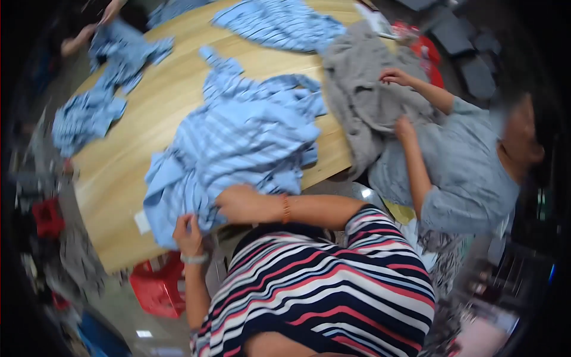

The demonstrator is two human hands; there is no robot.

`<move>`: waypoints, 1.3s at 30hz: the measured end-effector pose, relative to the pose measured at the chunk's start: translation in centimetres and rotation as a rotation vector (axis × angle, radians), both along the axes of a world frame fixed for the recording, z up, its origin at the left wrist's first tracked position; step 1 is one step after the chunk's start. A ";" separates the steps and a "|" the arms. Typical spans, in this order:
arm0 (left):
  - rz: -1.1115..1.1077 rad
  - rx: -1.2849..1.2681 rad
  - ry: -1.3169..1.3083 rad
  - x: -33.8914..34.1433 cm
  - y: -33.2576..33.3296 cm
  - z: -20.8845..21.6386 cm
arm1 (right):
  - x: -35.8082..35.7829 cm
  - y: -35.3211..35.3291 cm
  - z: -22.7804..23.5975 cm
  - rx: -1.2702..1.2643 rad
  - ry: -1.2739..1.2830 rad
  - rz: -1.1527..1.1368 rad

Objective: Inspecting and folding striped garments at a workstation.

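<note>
A light blue striped shirt (247, 140) lies spread in loose folds on the wooden table (113, 229), its lower edge hanging toward me. My left hand (188, 234) pinches the shirt's near left edge, thumb and fingers pressed together. To the right of it, my right hand (241, 204) rests against the shirt's near hem, fingers curled into the cloth; it is somewhat blurred, and its fingertips are partly hidden in the folds.
A co-worker (470, 166) at the right handles a grey garment (372, 89). Another person's hands (98, 27) hold a blue garment (119, 53) at the far left. Another striped garment (279, 27) lies at the back. A red stool (156, 288) stands below the table's near edge.
</note>
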State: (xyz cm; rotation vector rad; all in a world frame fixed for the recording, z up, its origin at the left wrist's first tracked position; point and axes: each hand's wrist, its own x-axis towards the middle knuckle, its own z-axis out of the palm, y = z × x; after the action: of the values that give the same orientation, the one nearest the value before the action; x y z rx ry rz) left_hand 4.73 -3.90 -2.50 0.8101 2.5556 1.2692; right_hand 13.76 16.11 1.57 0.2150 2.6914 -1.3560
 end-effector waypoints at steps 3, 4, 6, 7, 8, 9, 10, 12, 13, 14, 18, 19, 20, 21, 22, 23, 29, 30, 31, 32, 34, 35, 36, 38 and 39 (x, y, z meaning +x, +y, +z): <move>0.184 0.032 -0.118 -3.0 -1.8 -2.8 | 2.8 2.5 2.0 0.060 -0.021 -0.153; 0.192 0.074 -0.241 -3.5 -2.5 -3.3 | 3.1 3.2 3.6 0.052 -0.116 -0.143; 0.116 0.200 -0.476 -3.6 -2.4 -2.1 | 3.7 2.9 3.6 0.142 0.002 -0.183; 0.010 0.185 -0.530 -3.9 -2.1 -0.9 | 3.6 2.4 4.4 0.163 0.055 -0.188; -0.032 0.263 -0.670 -3.9 -2.5 -1.2 | 2.8 1.5 6.1 0.124 -0.119 -0.196; -0.095 0.367 -0.744 -3.8 -2.0 -0.9 | 2.5 0.7 5.9 0.125 -0.105 -0.205; -0.078 0.362 -0.744 -3.5 -2.5 -0.3 | 2.1 -0.2 5.7 0.129 -0.092 -0.216; -0.112 0.365 -0.874 -3.3 -2.7 0.4 | 1.6 -1.8 4.5 0.151 -0.015 -0.192; -0.094 0.391 -0.867 -3.5 -2.7 -0.3 | 1.4 -2.7 4.1 0.176 0.067 -0.176; -0.093 0.392 -0.875 -3.5 -2.9 -0.5 | 1.1 -3.6 4.2 0.178 0.059 -0.175; -0.060 0.476 -0.879 -3.3 -3.0 -0.7 | 0.1 -6.3 3.8 0.280 0.051 -0.196; -0.062 0.471 -0.877 -3.3 -3.0 -0.7 | -0.1 -6.8 3.7 0.301 0.052 -0.199; -0.063 0.464 -0.874 -3.3 -3.1 -0.9 | -0.2 -7.2 3.6 0.322 0.052 -0.203; -0.071 0.466 -0.882 -3.4 -3.2 -1.1 | -0.2 -7.7 3.5 0.328 0.046 -0.210; -0.080 0.469 -0.876 -3.5 -3.4 -1.4 | -0.2 -8.1 3.5 0.344 0.031 -0.204; -0.088 0.472 -0.868 -3.6 -3.5 -1.6 | -0.3 -8.4 3.4 0.360 0.016 -0.197; -0.088 0.510 -0.921 -3.8 -3.9 -2.9 | -0.4 -9.6 3.2 0.437 -0.033 -0.229; -0.090 0.508 -0.923 -3.8 -3.9 -2.9 | -0.4 -9.7 3.4 0.436 -0.035 -0.232; -0.085 0.514 -0.912 -3.7 -3.9 -2.8 | -0.5 -9.8 3.7 0.428 -0.044 -0.237; -0.083 0.520 -0.902 -3.7 -3.8 -2.8 | -0.4 -10.0 3.9 0.421 -0.052 -0.245; -0.101 0.493 -0.868 -3.8 -3.9 -3.0 | -0.5 -10.5 4.1 0.418 -0.045 -0.242; -0.118 0.468 -0.833 -3.8 -3.8 -2.7 | -0.6 -10.7 4.2 0.417 -0.037 -0.237; -0.127 0.469 -0.833 -3.7 -3.7 -2.3 | -0.7 -10.8 4.0 0.420 -0.036 -0.245; -0.157 0.330 -0.677 -3.3 -3.8 -1.0 | -1.0 -11.1 3.3 0.460 -0.072 -0.222; -0.167 0.334 -0.672 -3.0 -3.7 -0.6 | -1.2 -11.3 3.1 0.466 -0.067 -0.231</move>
State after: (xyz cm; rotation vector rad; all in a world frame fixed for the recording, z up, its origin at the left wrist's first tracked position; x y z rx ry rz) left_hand 1.72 -7.60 -3.11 0.5087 1.7464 1.5961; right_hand 12.61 4.79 4.67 0.6171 2.9529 -0.7201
